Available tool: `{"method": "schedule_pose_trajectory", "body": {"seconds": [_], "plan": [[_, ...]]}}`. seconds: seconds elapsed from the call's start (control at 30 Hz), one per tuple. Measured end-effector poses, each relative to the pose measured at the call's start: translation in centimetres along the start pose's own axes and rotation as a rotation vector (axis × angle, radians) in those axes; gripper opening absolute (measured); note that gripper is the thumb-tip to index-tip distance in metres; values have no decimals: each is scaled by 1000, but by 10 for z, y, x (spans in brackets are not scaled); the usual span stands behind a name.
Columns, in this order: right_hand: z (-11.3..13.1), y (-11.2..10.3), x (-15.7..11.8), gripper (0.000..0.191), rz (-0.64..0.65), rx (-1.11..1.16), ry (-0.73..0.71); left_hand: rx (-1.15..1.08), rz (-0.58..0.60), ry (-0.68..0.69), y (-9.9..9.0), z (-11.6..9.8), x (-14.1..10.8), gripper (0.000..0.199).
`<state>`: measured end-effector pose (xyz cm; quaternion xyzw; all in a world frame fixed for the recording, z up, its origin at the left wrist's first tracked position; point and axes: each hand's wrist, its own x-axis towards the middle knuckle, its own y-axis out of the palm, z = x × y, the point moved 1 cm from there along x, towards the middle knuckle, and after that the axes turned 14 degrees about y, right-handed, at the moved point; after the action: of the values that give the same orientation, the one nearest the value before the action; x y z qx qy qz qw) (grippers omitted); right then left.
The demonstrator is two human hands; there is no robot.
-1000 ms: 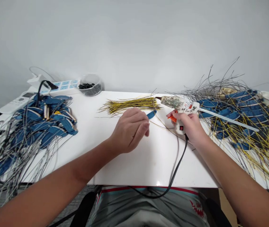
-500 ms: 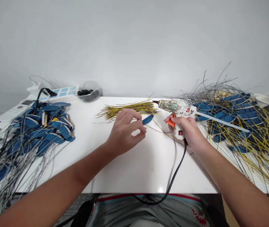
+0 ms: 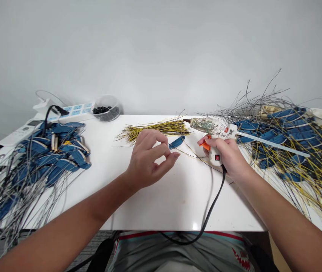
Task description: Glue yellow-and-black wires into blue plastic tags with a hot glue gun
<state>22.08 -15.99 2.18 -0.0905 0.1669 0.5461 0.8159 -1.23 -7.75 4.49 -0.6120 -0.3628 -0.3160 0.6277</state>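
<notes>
My right hand (image 3: 225,153) grips a white glue gun (image 3: 206,126) by its handle, fingers at the orange trigger (image 3: 205,144). Its dark nozzle points left, and a pale glue stick (image 3: 274,144) sticks out of the back. My left hand (image 3: 151,158) is curled, with thumb and forefinger pinched close together; anything between them is too small to make out. Just beyond those fingertips lies a small blue fabric-like piece (image 3: 177,142) with thin wires running from it. Behind it, a bundle of yellow and black wires (image 3: 155,129) rests on the white table (image 3: 155,207).
Blue pieces with grey wires (image 3: 61,151) are heaped at left. More blue pieces (image 3: 299,128) with yellow and black wires pile up at right. A clear round tub (image 3: 106,109) holds small black parts beside a power strip (image 3: 77,110). The gun's black cord (image 3: 210,209) hangs over the front edge.
My left thumb has slid forward past the forefinger's tip. The glue gun has stayed nearly in place, and the view has shifted slightly.
</notes>
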Motion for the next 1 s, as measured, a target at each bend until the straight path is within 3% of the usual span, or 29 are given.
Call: {"method": "schedule_pose_trajectory", "body": {"seconds": [0.2, 1.0], "plan": [[0, 0, -2, 32, -19, -44, 22, 28, -34, -58, 3, 2, 0, 12], [-2, 0, 1, 30, -24, -52, -23, 45, -23, 4, 5, 3, -3, 17]]}}
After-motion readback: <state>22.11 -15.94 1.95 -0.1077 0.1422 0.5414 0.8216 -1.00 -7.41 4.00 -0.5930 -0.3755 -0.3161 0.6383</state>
